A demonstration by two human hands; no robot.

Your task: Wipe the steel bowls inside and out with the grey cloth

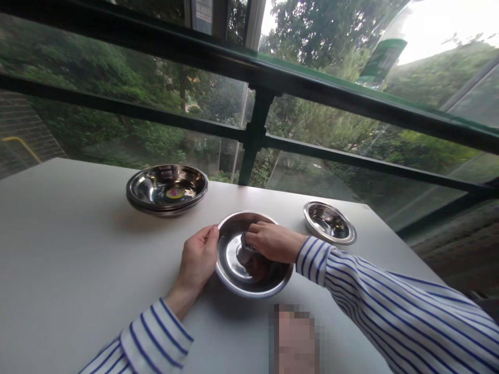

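A shiny stainless steel bowl (255, 288) is tilted a little toward me at the middle of the table. My left hand (198, 257) pinches its left rim, thumb on top. Inside the bowl, my right hand (268, 240) has its fingers curled and bent down toward the inner wall. A small greyish patch shows at those fingertips; whether it is a cloth or a reflection I cannot make out.
A stack of wider steel bowls (167, 208), the top one with a yellow and pink sticker, stands at the back left of the white table (78, 234). Another small steel bowl (329, 223) sits at the right. Behind runs a dark green railing (253, 135) with glass. A pixelated patch covers the front.
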